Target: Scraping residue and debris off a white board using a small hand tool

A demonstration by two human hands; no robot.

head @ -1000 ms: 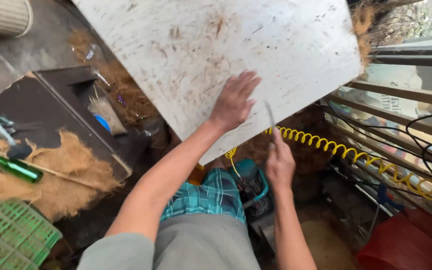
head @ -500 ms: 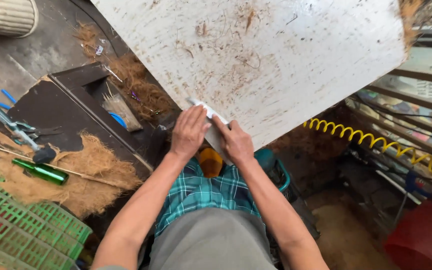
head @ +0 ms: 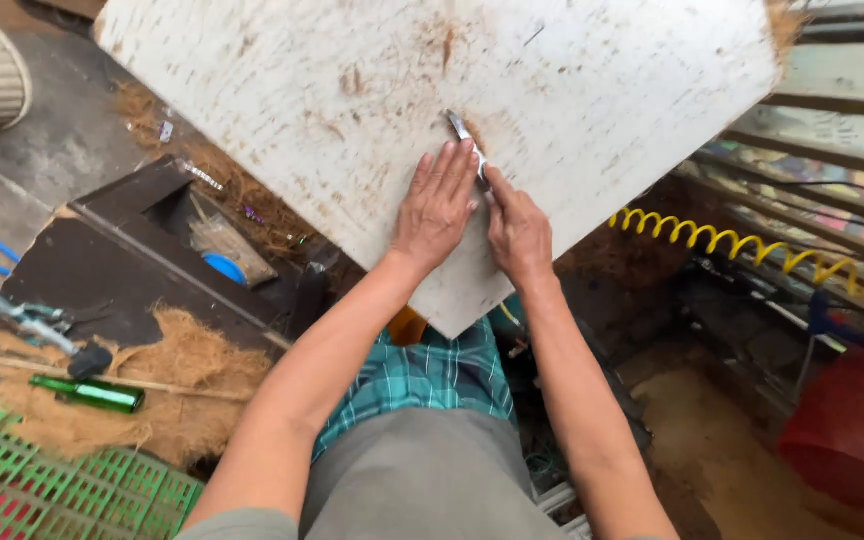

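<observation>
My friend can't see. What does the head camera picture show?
Two bare hands press on a big scuffed white board: the left hand lies flat, the right hand holds a thin metal blade against it. A green glass bottle lies on brown fibre below.

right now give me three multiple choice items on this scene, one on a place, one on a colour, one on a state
1. Where does the green bottle lie?
A. on brown fibre left of the person
B. on the white board
C. in the red tub

2. What colour is the coiled hose?
A. blue
B. yellow
C. black

3. How is the left hand?
A. fisted in the air
B. flat on the white board
C. gripping the bottle

Answers: 1 A, fibre lies under it; 2 B, its coils are yellow; 3 B, fingers spread beside the right hand, which holds a metal blade.
</observation>
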